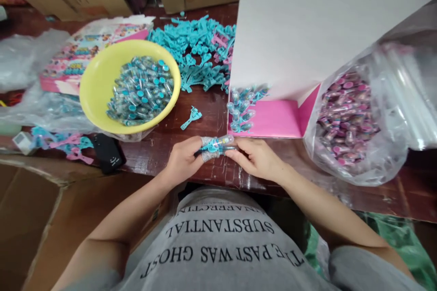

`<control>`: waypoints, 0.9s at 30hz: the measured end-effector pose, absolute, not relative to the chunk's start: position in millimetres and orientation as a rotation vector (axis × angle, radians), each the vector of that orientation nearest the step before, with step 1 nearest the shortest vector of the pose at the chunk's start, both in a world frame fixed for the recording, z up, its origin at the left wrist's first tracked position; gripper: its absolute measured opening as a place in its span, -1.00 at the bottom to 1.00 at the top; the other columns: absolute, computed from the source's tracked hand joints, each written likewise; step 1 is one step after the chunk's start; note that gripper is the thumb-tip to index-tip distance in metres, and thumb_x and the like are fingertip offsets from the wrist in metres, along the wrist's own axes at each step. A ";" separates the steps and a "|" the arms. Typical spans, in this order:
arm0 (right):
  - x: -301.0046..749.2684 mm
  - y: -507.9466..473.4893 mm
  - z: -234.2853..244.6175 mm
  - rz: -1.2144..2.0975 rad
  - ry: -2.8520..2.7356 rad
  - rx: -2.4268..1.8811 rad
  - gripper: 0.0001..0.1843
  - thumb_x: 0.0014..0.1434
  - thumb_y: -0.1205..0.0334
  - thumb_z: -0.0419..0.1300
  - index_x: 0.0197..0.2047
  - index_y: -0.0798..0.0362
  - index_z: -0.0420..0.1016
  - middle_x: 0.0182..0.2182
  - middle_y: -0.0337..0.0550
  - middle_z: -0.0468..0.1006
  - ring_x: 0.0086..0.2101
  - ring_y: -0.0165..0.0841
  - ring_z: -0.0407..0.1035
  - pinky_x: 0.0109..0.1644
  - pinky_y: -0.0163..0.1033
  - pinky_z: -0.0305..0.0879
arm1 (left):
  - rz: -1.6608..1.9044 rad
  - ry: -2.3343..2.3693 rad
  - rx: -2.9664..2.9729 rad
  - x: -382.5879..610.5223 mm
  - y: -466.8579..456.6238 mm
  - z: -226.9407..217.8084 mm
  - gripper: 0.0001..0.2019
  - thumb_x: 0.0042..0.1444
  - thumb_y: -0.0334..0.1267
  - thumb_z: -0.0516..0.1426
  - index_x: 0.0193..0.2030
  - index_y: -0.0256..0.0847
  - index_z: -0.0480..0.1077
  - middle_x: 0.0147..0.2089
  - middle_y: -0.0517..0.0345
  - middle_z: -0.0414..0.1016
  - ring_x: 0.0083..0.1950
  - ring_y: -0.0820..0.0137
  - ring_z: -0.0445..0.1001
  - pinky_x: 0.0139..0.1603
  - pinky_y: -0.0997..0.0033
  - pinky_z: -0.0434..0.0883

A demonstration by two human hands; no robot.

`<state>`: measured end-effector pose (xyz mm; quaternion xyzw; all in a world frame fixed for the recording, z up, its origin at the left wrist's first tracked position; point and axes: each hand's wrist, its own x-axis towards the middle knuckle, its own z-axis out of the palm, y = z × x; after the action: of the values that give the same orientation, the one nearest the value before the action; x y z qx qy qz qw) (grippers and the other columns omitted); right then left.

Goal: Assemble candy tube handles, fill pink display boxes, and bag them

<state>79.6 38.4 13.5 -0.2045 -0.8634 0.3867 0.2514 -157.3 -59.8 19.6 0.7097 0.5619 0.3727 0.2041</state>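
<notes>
In front of my chest, my left hand (186, 158) pinches a blue plastic piece (213, 146), its thumb and finger wrapped in grey tape. My right hand (257, 158) closes on a clear capsule (225, 140) that meets the blue piece. The fingers hide part of how the two fit together. Just beyond my hands lies a single loose blue piece (191, 117). To the right, an open pink-lined box (280, 118) has several capsules with blue parts (241, 111) set in rows along its left side.
A yellow bowl (99, 95) of blue-capped clear capsules stands left. Behind it is a heap of blue plastic pieces (194, 41). A plastic bag (385, 159) of pink-capped capsules sits right. A black phone-like object (108, 152) and printed boxes (82, 50) lie left.
</notes>
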 end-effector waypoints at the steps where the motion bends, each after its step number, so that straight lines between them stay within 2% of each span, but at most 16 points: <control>1: 82.1 39.8 16.7 1.113 -2.322 -0.561 -0.69 0.50 0.04 0.14 -0.18 0.07 0.52 -0.46 -0.27 0.55 -0.49 -0.46 0.37 -0.40 -0.30 0.26 | 1.016 1.553 2.040 -157.7 -59.6 20.8 -0.85 0.36 -0.25 0.28 0.00 -0.19 0.62 -0.17 0.09 0.73 -0.20 0.38 0.69 -0.17 0.47 0.59; 3: 88.5 42.5 25.3 1.225 -2.282 -0.576 -0.66 0.46 -0.01 0.19 -0.26 0.06 0.50 -0.56 -0.37 0.40 -0.57 -0.52 0.22 -0.49 -0.33 0.11 | 0.967 1.527 2.115 -157.0 -57.9 23.6 -0.86 0.37 -0.25 0.26 -0.01 -0.19 0.61 -0.16 0.07 0.73 -0.22 0.37 0.69 -0.21 0.47 0.59; 4: 91.9 43.5 30.1 1.264 -2.264 -0.596 -0.66 0.44 -0.05 0.22 -0.22 0.06 0.52 -0.54 -0.38 0.41 -0.57 -0.52 0.22 -0.50 -0.34 0.11 | 0.953 1.529 2.117 -155.0 -56.2 25.0 -0.85 0.36 -0.24 0.27 0.01 -0.18 0.60 -0.14 0.06 0.74 -0.20 0.36 0.70 -0.19 0.46 0.60; 7: 102.0 45.7 43.8 1.247 -2.223 -0.652 -0.48 0.33 -0.19 0.34 0.10 0.06 0.53 -0.25 -0.20 0.65 -0.40 -0.44 0.45 -0.34 -0.30 0.36 | 0.938 1.565 2.029 -140.3 -46.5 30.8 -0.68 0.36 -0.15 0.28 0.20 -0.13 0.50 -0.04 0.08 0.74 -0.11 0.32 0.73 -0.10 0.40 0.65; 9: 111.8 49.2 52.2 1.167 -2.229 -0.673 -0.49 0.34 -0.17 0.33 0.15 0.03 0.53 -0.08 -0.10 0.70 -0.22 -0.32 0.57 -0.14 -0.20 0.48 | 0.917 1.529 2.006 -127.1 -34.6 37.7 -0.56 0.34 -0.05 0.30 0.28 -0.10 0.42 0.01 0.10 0.73 -0.06 0.28 0.73 -0.08 0.35 0.67; 11: 127.6 58.7 61.3 1.073 -2.217 -0.736 -0.63 0.41 -0.11 0.27 0.09 -0.04 0.57 -0.06 -0.11 0.72 -0.13 -0.25 0.60 -0.01 -0.11 0.52 | 0.919 1.486 2.046 -118.0 -16.3 47.3 -0.45 0.29 0.06 0.33 0.31 -0.11 0.41 0.11 0.02 0.68 0.07 0.19 0.70 0.06 0.24 0.66; 13: 147.9 77.7 70.0 0.921 -2.190 -0.878 -0.68 0.43 -0.09 0.24 0.09 -0.10 0.61 -0.04 -0.13 0.72 -0.10 -0.21 0.61 0.04 -0.04 0.53 | 0.967 1.506 2.103 -116.5 9.6 56.3 -0.42 0.29 0.10 0.32 0.33 -0.15 0.42 0.25 -0.08 0.60 0.28 0.08 0.59 0.32 0.08 0.56; 15: 165.1 104.7 74.3 0.713 -2.229 -1.016 -0.65 0.43 -0.11 0.24 0.12 -0.12 0.62 0.02 -0.10 0.71 -0.03 -0.14 0.60 0.11 0.02 0.50 | 0.982 1.536 2.153 -120.8 40.7 59.4 -0.50 0.37 0.06 0.24 0.32 -0.15 0.44 0.33 -0.07 0.53 0.43 0.02 0.45 0.49 -0.05 0.39; 17: 171.1 133.3 71.2 0.533 -2.392 -1.102 -0.62 0.43 -0.10 0.22 0.14 -0.08 0.63 0.05 -0.05 0.69 0.05 -0.05 0.57 0.16 0.07 0.45 | 0.919 1.502 2.224 -125.4 72.0 53.7 -0.61 0.44 -0.03 0.16 0.27 -0.14 0.48 0.34 -0.02 0.52 0.47 0.02 0.40 0.55 -0.10 0.30; 19: 164.3 156.9 62.0 0.429 -2.596 -1.155 -0.60 0.44 -0.07 0.19 0.16 -0.05 0.62 0.06 0.00 0.68 0.09 0.01 0.55 0.13 0.09 0.43 | 0.815 1.437 2.308 -126.2 97.8 41.0 -0.66 0.45 -0.12 0.11 0.23 -0.16 0.52 0.35 0.00 0.54 0.47 0.04 0.41 0.56 -0.09 0.27; 22: 144.0 177.9 47.6 0.382 -2.829 -1.198 -0.63 0.45 -0.01 0.14 0.12 -0.01 0.63 0.02 0.04 0.69 0.04 0.03 0.55 -0.03 0.02 0.40 | 0.690 1.411 2.382 -122.2 119.0 20.5 -0.68 0.43 -0.22 0.07 0.19 -0.19 0.55 0.36 -0.02 0.55 0.46 0.08 0.44 0.55 -0.05 0.28; 27: 129.8 193.6 39.7 0.360 -2.994 -1.075 -0.66 0.39 -0.10 0.22 -0.09 -0.03 0.66 -0.17 -0.04 0.71 -0.16 -0.08 0.56 -0.18 -0.09 0.31 | 0.755 1.396 2.356 -125.6 114.6 13.6 -0.70 0.44 -0.21 0.08 0.16 -0.17 0.55 0.37 -0.01 0.54 0.46 0.11 0.43 0.54 -0.02 0.27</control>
<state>129.8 193.6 39.7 -0.3355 -0.9348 0.1124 -0.0299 -125.6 114.6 13.6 0.8201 0.4858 0.2627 0.1498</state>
